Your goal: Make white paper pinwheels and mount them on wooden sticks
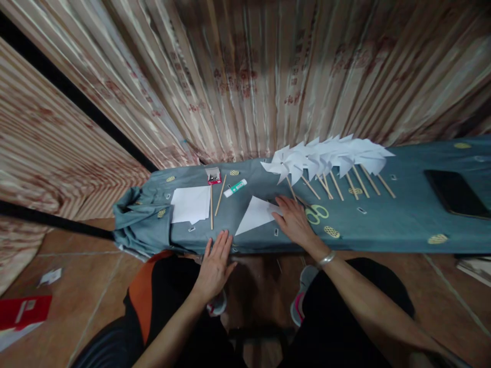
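The white paper [253, 217] is triangular, its 3 o'clock end hidden by the flat, ungripping right hand [293, 219]. The left hand [215, 266] lies open, empty.

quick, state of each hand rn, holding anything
Left hand: open at the table's near edge, nothing visible in it.
Right hand: open, fingers at the white paper.

Folded paper [253, 215] between paper stack [191, 203] and scissors [317, 214].

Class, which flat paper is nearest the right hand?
The pointed white paper sheet, overlapped by the right hand; the square white paper stack lies farther left.
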A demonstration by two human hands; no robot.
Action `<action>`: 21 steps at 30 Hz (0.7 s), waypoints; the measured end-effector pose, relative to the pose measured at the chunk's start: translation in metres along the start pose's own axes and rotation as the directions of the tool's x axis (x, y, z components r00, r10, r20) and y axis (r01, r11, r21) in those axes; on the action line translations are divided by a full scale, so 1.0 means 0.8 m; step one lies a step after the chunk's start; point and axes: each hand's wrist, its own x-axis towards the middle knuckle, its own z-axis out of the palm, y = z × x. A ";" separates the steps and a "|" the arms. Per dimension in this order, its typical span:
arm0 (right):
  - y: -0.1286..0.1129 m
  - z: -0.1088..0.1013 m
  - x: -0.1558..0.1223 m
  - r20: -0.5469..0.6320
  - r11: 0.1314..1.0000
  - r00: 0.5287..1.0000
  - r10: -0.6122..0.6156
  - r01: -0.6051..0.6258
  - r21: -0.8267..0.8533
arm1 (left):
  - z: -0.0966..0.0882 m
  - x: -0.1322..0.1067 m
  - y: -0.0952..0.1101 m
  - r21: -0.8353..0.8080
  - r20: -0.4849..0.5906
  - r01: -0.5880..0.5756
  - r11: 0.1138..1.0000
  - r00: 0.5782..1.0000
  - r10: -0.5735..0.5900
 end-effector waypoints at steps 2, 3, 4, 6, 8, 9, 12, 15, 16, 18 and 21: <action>0.008 0.005 0.011 0.032 0.999 0.999 0.030 -0.031 0.036 | 0.002 0.000 0.001 -0.012 -0.007 0.009 1.000 1.000 -0.009; 0.011 0.007 0.015 0.045 0.997 0.999 0.030 -0.033 0.068 | 0.002 0.000 0.002 -0.022 -0.008 0.013 1.000 1.000 -0.013; 0.013 0.009 0.018 0.053 0.994 0.998 0.028 -0.034 0.108 | 0.003 0.000 0.002 -0.034 -0.009 0.017 0.999 1.000 -0.018; 0.016 0.011 0.023 0.060 0.978 0.997 0.046 -0.058 0.199 | 0.003 -0.001 0.002 -0.067 -0.009 0.029 0.997 1.000 -0.030; 0.017 0.010 0.026 0.069 0.945 0.994 0.086 -0.103 0.310 | 0.003 -0.001 0.002 -0.121 -0.012 0.048 0.992 0.999 -0.049; 0.017 0.009 0.026 0.073 0.919 0.992 0.106 -0.126 0.374 | 0.003 -0.001 0.002 -0.160 -0.017 0.065 0.985 0.997 -0.069; 0.016 0.000 0.027 0.086 0.807 0.983 0.162 -0.182 0.561 | 0.002 0.002 0.002 -0.340 -0.038 0.147 0.929 0.985 -0.169; 0.015 -0.016 0.030 0.091 0.698 0.974 0.209 -0.213 0.684 | -0.004 0.011 0.003 -0.584 -0.031 0.260 0.769 0.939 -0.342; 0.014 -0.022 0.031 0.083 0.670 0.971 0.222 -0.214 0.711 | -0.009 0.016 0.004 -0.670 -0.010 0.299 0.679 0.912 -0.411; 0.013 -0.034 0.033 0.056 0.623 0.968 0.245 -0.202 0.756 | -0.020 0.030 0.007 -0.835 0.093 0.355 0.420 0.844 -0.529; 0.011 -0.051 0.035 0.019 0.580 0.968 0.252 -0.167 0.797 | -0.043 0.057 0.011 -0.920 0.379 0.375 -0.112 0.783 -0.494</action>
